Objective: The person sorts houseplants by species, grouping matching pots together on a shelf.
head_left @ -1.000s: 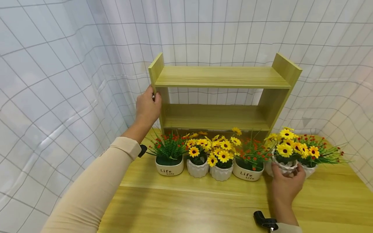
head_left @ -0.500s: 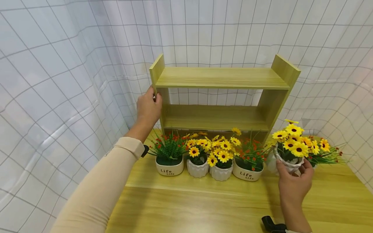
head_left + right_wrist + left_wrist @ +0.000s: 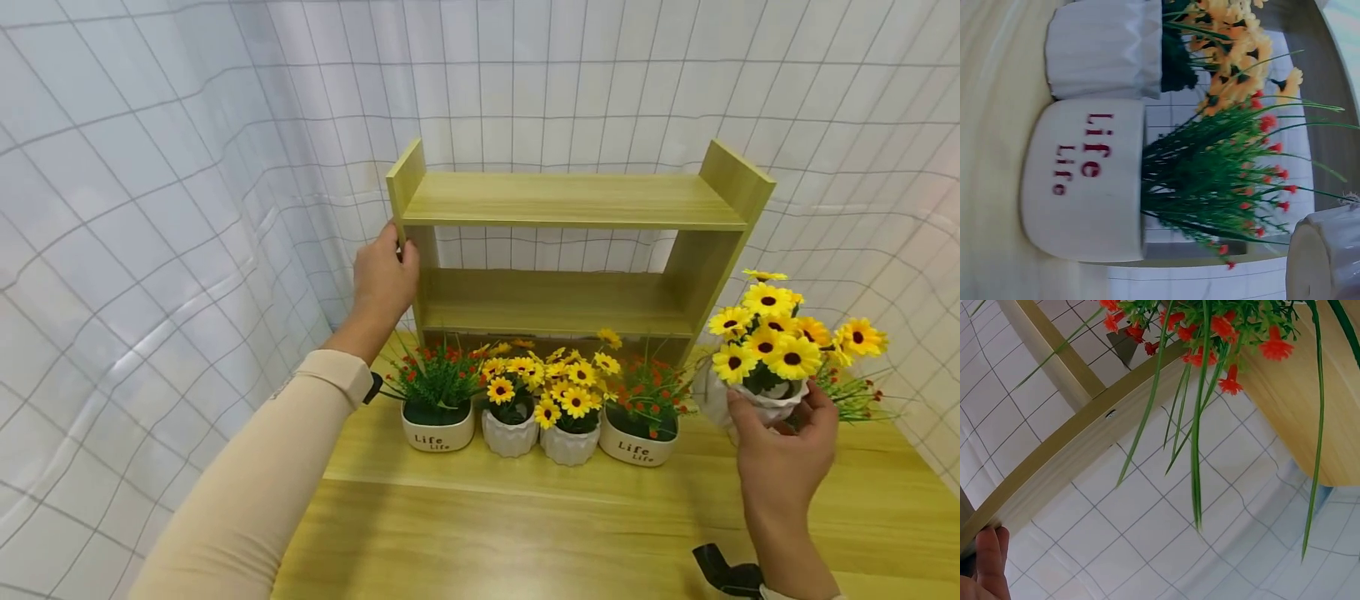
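My left hand (image 3: 385, 279) grips the left side panel of a two-tier wooden shelf (image 3: 555, 200), and its fingers (image 3: 990, 562) show at the panel's edge in the left wrist view. With thumb and fingers, my right hand (image 3: 787, 458) holds a white ribbed flowerpot (image 3: 768, 406) of yellow daisy-like flowers near its rim. This pot is lifted off the table; its underside (image 3: 1309, 265) shows in the right wrist view. The right hand itself is out of that wrist view. Both shelf boards are bare.
Before the shelf stand a left "Life" planter (image 3: 438, 433), two white ribbed pots (image 3: 510, 435) of yellow flowers and a right "Life" planter (image 3: 639, 442). Partly hidden behind the right hand are another white pot (image 3: 716, 404) and a red-flowered plant (image 3: 855, 396). Grid-patterned curtains (image 3: 555, 83) surround the wooden table (image 3: 487, 533).
My right hand has raised the yellow-flower pot and carried it a little to the right, away from the pots beside it. The left hand keeps its hold on the shelf.
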Demonstrator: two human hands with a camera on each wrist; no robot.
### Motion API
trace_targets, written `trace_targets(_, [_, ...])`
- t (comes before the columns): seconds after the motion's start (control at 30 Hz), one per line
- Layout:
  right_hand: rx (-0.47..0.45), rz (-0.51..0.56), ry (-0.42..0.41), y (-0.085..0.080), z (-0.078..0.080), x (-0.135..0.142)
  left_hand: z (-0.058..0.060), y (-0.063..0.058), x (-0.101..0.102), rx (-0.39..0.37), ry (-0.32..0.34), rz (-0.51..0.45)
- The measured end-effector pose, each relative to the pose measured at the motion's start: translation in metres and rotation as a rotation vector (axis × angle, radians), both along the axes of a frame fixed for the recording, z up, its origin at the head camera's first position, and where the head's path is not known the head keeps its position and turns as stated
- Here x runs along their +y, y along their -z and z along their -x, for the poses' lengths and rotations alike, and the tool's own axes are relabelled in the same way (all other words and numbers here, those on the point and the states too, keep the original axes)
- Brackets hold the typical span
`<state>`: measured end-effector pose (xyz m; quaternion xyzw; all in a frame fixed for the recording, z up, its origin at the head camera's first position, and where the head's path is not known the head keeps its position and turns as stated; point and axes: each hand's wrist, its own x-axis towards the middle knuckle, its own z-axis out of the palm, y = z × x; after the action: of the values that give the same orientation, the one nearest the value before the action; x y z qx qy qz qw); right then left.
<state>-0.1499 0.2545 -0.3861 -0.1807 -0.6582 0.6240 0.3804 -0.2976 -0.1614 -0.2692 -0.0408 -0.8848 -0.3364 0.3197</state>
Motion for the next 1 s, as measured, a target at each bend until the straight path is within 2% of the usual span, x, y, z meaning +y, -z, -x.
trace_targets(0.13, [0.027,-0.076,-0.005,-0.015,0.001,0.0,-0.002,-0.001,0.002,-0.016,0.006,-0.01])
trace_targets(0.3, [0.119,-0.134,-0.027,-0.036,0.003,0.0,-0.004,0.0,0.005,-0.03,0.016,0.003])
trace_targets(0.47, [0.193,-0.136,-0.059,-0.067,0.006,-0.003,-0.003,0.0,0.006,-0.033,0.005,0.013])
trace_targets(0.73, [0.229,-0.293,-0.035,-0.11,0.013,-0.016,-0.003,-0.002,0.005,-0.042,0.007,0.0])
trace_targets(0.93, [0.269,-0.337,-0.07,-0.134,0.023,-0.02,-0.004,-0.002,0.002,-0.04,0.005,0.004])
trace_targets(1.0, [0.293,-0.306,-0.111,-0.14,0.028,-0.02,-0.005,-0.002,0.001,-0.03,-0.001,0.011])
